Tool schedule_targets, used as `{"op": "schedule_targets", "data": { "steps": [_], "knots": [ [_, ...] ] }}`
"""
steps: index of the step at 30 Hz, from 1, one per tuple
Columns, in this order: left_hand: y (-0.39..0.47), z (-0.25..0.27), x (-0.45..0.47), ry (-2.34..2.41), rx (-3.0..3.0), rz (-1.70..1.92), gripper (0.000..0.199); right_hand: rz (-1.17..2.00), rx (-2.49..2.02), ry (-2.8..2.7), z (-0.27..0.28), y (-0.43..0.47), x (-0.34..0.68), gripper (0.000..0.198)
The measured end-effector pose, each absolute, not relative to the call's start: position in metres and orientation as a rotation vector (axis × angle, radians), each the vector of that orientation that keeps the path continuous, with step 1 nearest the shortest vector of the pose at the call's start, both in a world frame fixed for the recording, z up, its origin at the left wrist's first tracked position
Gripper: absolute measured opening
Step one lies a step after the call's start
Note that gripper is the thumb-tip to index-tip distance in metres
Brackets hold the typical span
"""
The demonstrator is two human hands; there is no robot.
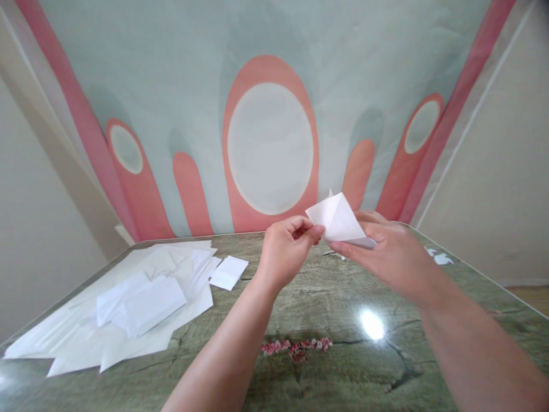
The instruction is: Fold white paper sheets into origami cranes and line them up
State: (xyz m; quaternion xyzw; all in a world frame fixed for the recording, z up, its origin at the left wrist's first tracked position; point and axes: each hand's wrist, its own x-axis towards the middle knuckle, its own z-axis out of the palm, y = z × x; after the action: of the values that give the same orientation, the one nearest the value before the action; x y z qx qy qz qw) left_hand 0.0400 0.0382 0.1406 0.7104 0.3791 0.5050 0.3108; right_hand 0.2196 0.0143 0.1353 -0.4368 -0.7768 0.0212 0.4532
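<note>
Paper [340, 220], white and folded to flat, slanting faces with a sharp corner at the top, is up in both hands above the far part of the table [326, 303]. Left hand [289, 249] pinches its left edge between thumb and bent fingers. Right hand [386, 243] grips the other side, thumb along the lower edge and fingers behind, partly hidden by the folds.

To the left, a loose pile [132, 343] of white sheets spreads over the table, with smaller folded pieces [154, 303] on top. A small white square [230, 272] lies just beside the pile, between it and the left hand. White scraps [443, 259] lie beyond the right wrist. Pink blossoms [298, 348] show on the wood-patterned surface between the forearms.
</note>
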Motion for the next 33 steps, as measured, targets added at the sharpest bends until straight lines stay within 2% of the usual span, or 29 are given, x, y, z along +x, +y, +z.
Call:
{"op": "schedule_targets", "data": {
  "steps": [5, 9, 10, 12, 14, 16, 23, 29, 33],
  "knots": [
    [0.043, 0.137, 0.040, 0.936, 1.845, 1.303, 0.017, 0.047, -1.026, -1.908, 0.136, 0.015, 0.217, 0.020],
    [0.052, 0.137, 0.033, 0.798, 1.511, 1.490, 0.020, 0.176, -1.048, -1.561, 0.135, 0.022, 0.223, 0.069],
    [0.053, 0.138, 0.032, 0.763, 1.414, 1.553, 0.020, 0.260, -1.055, -1.488, 0.134, 0.024, 0.224, 0.076],
    [0.054, 0.139, 0.033, 0.710, 1.251, 1.649, 0.021, 0.515, -1.057, -1.475, 0.131, 0.028, 0.222, 0.070],
    [0.052, 0.139, 0.037, 0.681, 1.148, 1.679, 0.022, 0.778, -1.002, -1.540, 0.127, 0.030, 0.214, 0.051],
    [0.050, 0.137, 0.042, 0.662, 1.112, 1.658, 0.022, 0.896, -0.891, -1.501, 0.122, 0.031, 0.204, 0.037],
    [0.045, 0.120, 0.060, 0.710, 1.240, 1.675, 0.020, 0.860, -0.699, -1.093, 0.114, 0.030, 0.186, 0.011],
    [0.046, 0.111, 0.070, 0.681, 1.252, 1.679, 0.011, 0.699, -0.753, -1.182, 0.109, 0.030, 0.187, 0.016],
    [0.048, 0.111, 0.073, 0.643, 1.197, 1.680, 0.013, 0.502, -0.957, -1.298, 0.111, 0.025, 0.186, 0.017]
  ]
}}
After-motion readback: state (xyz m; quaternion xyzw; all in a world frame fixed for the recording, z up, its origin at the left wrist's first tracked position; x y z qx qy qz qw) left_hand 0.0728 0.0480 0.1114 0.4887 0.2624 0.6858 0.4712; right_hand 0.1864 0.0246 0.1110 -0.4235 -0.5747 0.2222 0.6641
